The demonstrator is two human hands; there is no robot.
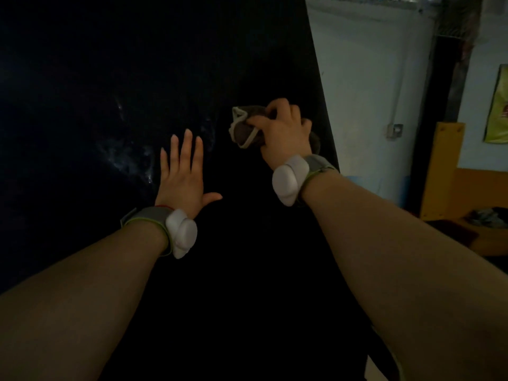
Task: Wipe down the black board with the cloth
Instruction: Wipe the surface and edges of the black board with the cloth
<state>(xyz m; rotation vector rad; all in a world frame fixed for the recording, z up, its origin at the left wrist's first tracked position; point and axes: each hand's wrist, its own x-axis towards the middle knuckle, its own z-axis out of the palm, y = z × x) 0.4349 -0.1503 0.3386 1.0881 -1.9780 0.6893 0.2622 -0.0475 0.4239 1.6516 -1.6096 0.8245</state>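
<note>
Gripping bunched cloth (244,130) in my right hand (283,133), against board (110,64) | left hand (182,174) flat on board, fingers straight, holding nothing

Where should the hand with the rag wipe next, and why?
Probably sweep the cloth leftward: the right hand grips it near the right edge of the black board, and pale smears show past the flat left hand.
</note>
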